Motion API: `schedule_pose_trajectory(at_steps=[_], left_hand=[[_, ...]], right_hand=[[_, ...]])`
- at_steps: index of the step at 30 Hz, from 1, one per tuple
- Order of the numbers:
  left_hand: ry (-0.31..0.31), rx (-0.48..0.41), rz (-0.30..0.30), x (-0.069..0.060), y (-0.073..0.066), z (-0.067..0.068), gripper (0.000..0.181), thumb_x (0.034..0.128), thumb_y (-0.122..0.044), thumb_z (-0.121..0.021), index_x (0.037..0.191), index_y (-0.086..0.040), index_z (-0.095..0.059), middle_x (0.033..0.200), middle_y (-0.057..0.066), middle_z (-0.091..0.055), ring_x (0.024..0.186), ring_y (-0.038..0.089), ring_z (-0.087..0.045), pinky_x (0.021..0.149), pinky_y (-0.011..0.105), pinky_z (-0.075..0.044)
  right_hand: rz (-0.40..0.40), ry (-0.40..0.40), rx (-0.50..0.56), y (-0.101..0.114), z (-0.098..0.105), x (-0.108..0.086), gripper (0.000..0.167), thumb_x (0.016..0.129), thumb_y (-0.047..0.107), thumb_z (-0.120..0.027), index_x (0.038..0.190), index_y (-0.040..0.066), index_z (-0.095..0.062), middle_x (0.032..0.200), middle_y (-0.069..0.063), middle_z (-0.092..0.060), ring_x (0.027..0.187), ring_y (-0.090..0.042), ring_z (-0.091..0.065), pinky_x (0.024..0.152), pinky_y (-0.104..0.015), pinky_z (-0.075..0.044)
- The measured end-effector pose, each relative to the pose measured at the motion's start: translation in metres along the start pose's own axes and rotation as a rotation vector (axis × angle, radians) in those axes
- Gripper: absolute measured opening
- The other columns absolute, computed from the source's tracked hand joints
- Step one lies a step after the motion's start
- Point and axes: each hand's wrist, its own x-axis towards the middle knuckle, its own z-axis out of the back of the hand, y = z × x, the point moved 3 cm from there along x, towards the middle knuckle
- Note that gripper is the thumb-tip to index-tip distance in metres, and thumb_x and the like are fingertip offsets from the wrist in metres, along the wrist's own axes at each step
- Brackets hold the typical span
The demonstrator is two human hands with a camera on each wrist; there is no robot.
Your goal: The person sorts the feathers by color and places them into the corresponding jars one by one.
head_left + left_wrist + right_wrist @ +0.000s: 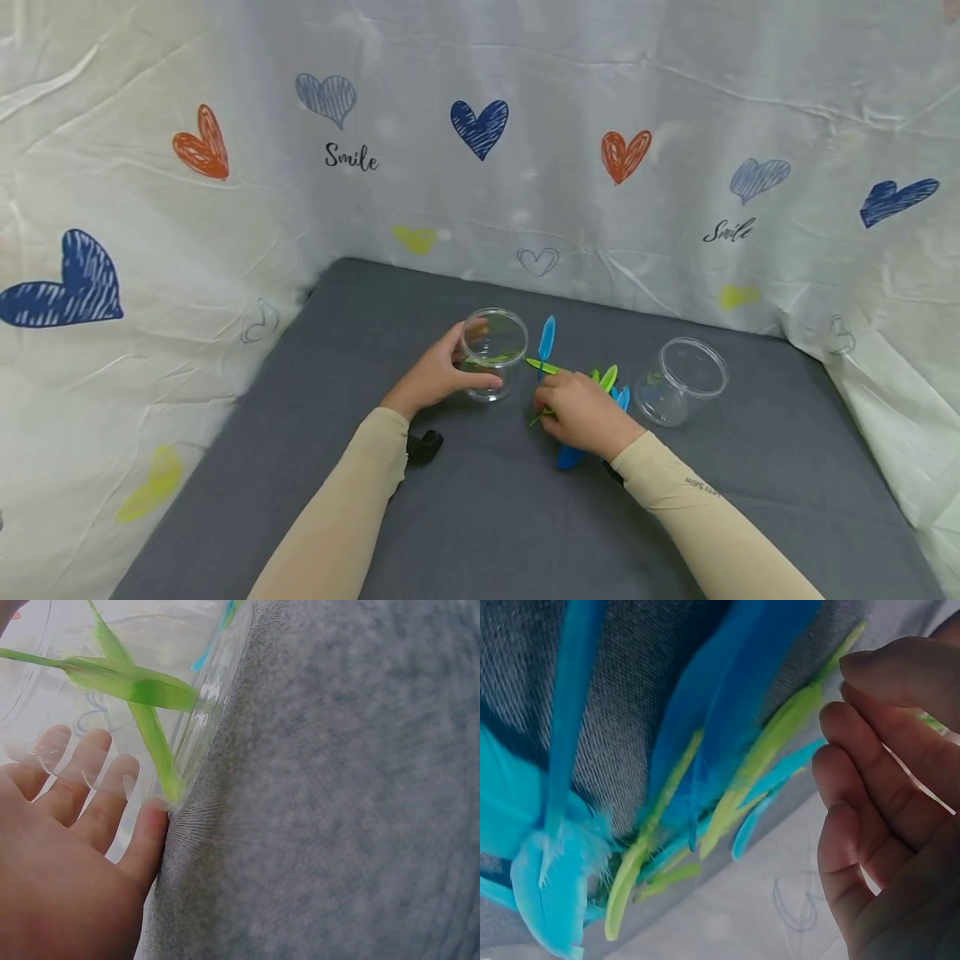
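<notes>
A clear jar [489, 398] holds green feathers [154, 742]; my left hand [438, 375] grips its side, thumb in front and fingers behind. My right hand [585, 412] is bent over a loose group of blue and green feathers to the right of that jar. In the right wrist view, the fingers of my right hand [900, 787] are loosely bent, thumb and index tips close together, with no feather visible between the tips. Beside them lie a long green feather [769, 754] and a dark blue feather [720, 690]. A light blue feather [547, 336] lies between jar and hand.
Another clear jar [681, 392] stands to the right of the feathers. A grey cloth [480, 517] covers the table. Behind it hangs a pale curtain [555, 192] with printed hearts. A black strap [425, 447] shows beside the left wrist.
</notes>
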Motion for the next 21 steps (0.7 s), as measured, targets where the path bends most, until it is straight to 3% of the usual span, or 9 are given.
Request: schedule_pose_trajectory(at_steps=[7, 17, 21], left_hand=[[0.013, -0.011, 0.006, -0.001, -0.0013, 0.0002, 0.104, 0.0813, -0.05, -0.096, 0.165, -0.04, -0.035, 0.169, -0.005, -0.045, 0.161, 0.025, -0.038, 0.132, 0.055, -0.034], [0.021, -0.012, -0.007, 0.0001, -0.0025, -0.0018, 0.108, 0.0824, -0.05, -0.095, 0.169, -0.034, -0.033, 0.17, -0.006, -0.044, 0.161, 0.025, -0.038, 0.131, 0.055, -0.034], [0.01, -0.019, -0.002, -0.0011, -0.0002, -0.0011, 0.105, 0.0823, -0.049, -0.095, 0.167, -0.037, -0.034, 0.169, -0.006, -0.045, 0.16, 0.025, -0.039, 0.131, 0.055, -0.034]], right_hand=[[-0.009, 0.033, -0.022, 0.0021, -0.0044, 0.0003, 0.009, 0.091, 0.011, -0.084, 0.091, 0.019, -0.08, 0.09, 0.003, -0.071, 0.085, -0.017, -0.066, 0.079, -0.037, -0.058], [0.004, 0.024, -0.121, 0.0069, -0.0064, 0.0004, 0.014, 0.093, 0.011, -0.083, 0.085, 0.02, -0.077, 0.081, 0.004, -0.065, 0.079, -0.016, -0.061, 0.073, -0.035, -0.052], [0.014, 0.01, -0.138, 0.0087, -0.0105, 0.0016, 0.015, 0.093, 0.011, -0.082, 0.084, 0.021, -0.076, 0.08, 0.004, -0.063, 0.077, -0.015, -0.058, 0.072, -0.034, -0.05]])
